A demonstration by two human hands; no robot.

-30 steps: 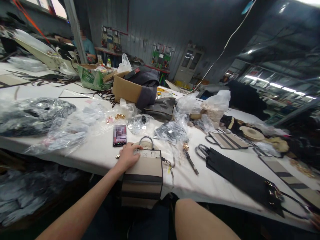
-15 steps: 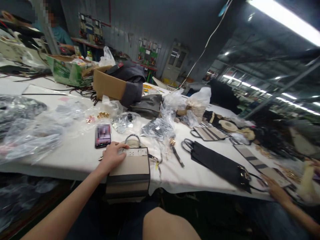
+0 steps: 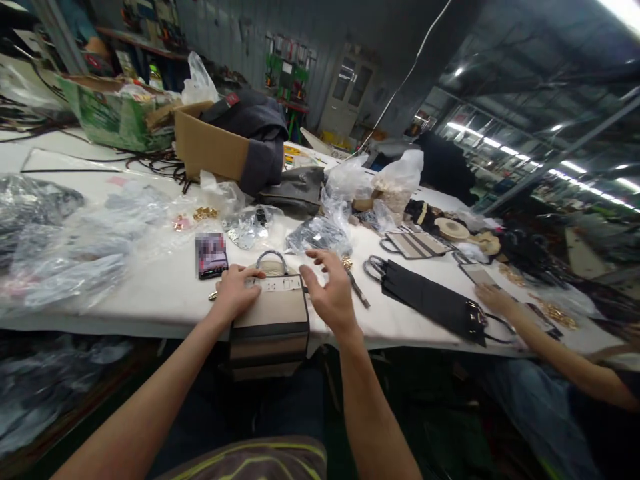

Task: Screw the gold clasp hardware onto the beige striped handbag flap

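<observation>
A beige handbag (image 3: 273,310) with dark trim and a looped handle sits at the table's front edge, its lower part hanging over. Along its upper edge lies a white strip (image 3: 280,285) with small holes. My left hand (image 3: 239,291) grips the bag's upper left corner, fingertips on the strip. My right hand (image 3: 330,290) hovers by the bag's right side, empty, its fingers apart and slightly curled. A phone (image 3: 212,255) lies just behind my left hand. Past my right hand, a dark strap (image 3: 359,292) with gold metal pieces rests on the cloth.
A black bag (image 3: 425,303) and a striped bag (image 3: 416,245) lie to the right, where a co-worker's hand (image 3: 493,298) reaches over a beige piece. Plastic bags (image 3: 320,237), a cardboard box (image 3: 210,147) and a green box (image 3: 105,113) stand farther back.
My right hand has come into view and moved up beside the bag. My left hand stays on the bag. The co-worker's hand has shifted farther onto the table.
</observation>
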